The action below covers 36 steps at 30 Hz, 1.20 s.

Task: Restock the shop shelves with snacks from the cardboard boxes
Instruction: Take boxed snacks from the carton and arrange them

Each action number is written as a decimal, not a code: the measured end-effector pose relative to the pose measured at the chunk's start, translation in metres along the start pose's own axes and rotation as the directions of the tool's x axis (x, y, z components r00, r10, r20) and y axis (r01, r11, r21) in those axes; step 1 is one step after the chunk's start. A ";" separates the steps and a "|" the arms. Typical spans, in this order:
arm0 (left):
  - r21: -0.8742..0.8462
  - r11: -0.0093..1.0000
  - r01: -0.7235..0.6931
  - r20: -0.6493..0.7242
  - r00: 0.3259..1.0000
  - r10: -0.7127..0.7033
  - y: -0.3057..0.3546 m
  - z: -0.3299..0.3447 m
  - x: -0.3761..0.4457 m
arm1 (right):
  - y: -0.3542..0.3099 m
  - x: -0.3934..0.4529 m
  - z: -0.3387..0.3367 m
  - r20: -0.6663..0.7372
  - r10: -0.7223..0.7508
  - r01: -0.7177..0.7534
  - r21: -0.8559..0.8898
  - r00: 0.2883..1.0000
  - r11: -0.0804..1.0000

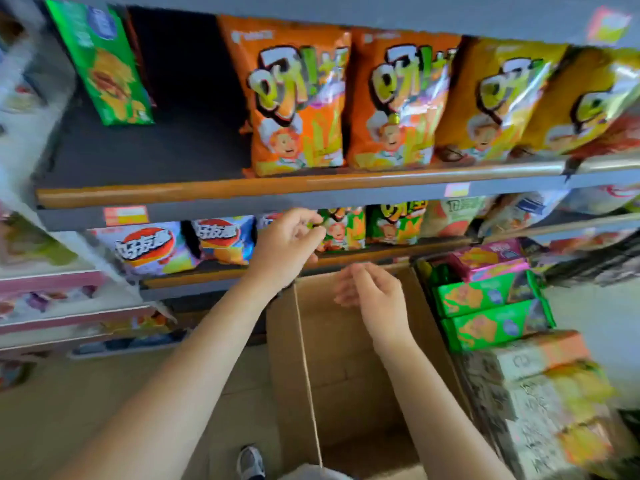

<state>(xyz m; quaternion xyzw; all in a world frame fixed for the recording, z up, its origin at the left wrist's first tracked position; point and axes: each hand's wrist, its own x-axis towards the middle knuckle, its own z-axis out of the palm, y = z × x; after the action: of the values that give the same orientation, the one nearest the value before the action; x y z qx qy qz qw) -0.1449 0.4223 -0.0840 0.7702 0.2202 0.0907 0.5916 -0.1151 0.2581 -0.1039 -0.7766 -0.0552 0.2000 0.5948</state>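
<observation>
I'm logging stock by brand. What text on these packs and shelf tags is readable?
"好友趣": white-and-blue crisp bags, lower shelf.
"呀!土豆", partly legible: orange snack bags, upper shelf.
Orange price tags on the shelf edges: blurred, unreadable.
Green packets in the cardboard box: print too blurred.

Left hand [289, 244] at green bag [341, 230]; box [346, 358] below.

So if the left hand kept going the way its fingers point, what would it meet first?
Most likely the green snack bag on the lower shelf: the left hand already has its fingertips at the bag's edge, though contact is unclear.
</observation>
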 end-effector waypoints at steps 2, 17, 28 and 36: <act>0.133 0.983 0.128 0.170 0.974 -0.150 -0.015 0.069 0.009 | 0.044 0.006 -0.055 -0.122 0.125 -0.126 0.004 0.985 0.992; 0.339 0.818 0.465 0.069 0.855 -0.514 -0.025 0.384 0.022 | 0.174 0.108 -0.376 -0.552 -0.067 -0.240 -0.465 0.831 0.852; -0.026 0.724 0.689 -0.008 0.724 -0.690 -0.011 0.403 -0.014 | 0.151 0.132 -0.415 -0.269 0.269 -0.380 -0.655 0.925 0.653; -0.149 0.831 0.537 -0.103 0.827 -0.553 0.004 0.392 0.007 | 0.134 0.152 -0.423 -0.266 0.163 -0.276 -0.476 0.950 0.835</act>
<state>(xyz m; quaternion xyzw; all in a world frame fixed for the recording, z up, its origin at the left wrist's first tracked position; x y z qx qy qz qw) 0.0191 0.0833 -0.1919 0.6319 0.4669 -0.0150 0.6184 0.1626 -0.1131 -0.1781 -0.9236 0.0487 0.1605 0.3447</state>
